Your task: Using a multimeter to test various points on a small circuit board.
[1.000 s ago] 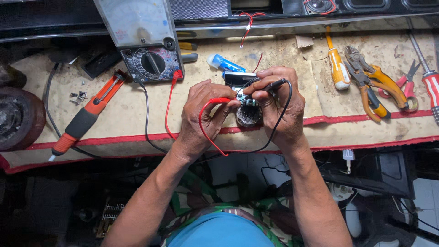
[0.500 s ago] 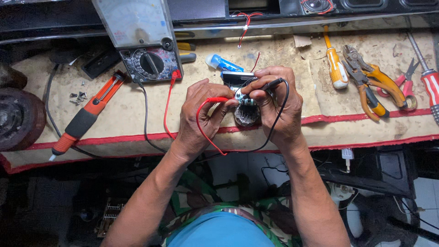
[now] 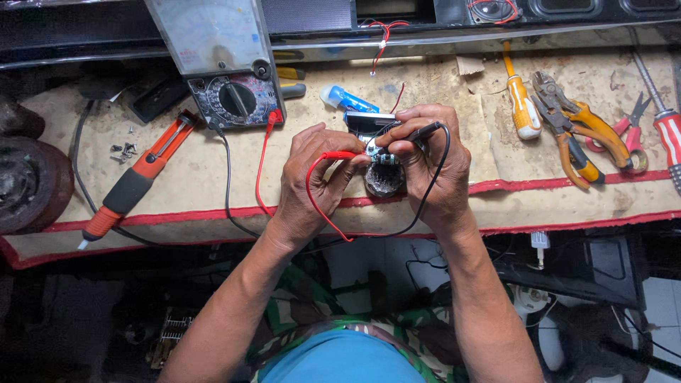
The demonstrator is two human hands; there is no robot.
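My left hand (image 3: 316,174) pinches a red test probe (image 3: 339,155), whose red lead loops down and runs back to an analog multimeter (image 3: 220,60) at the back of the bench. In my right hand (image 3: 433,163) is a black test probe (image 3: 418,132), its black lead curling off the bench edge. Both probe tips meet on a small electronic part (image 3: 379,157) held between my fingertips, above a round dark component (image 3: 383,181) on the cloth. A small dark rectangular module (image 3: 369,122) lies just behind my fingers.
An orange-handled soldering iron (image 3: 131,188) lies at the left, near small screws (image 3: 124,149). A blue and white tube (image 3: 347,99) sits behind my hands. At the right lie a yellow screwdriver (image 3: 521,106), orange pliers (image 3: 578,138), red scissors (image 3: 631,135) and a red screwdriver (image 3: 667,131). A dark round speaker (image 3: 25,184) sits far left.
Both hands stay pressed together over the small part with the probes; only slight shifts of the fingers and view.
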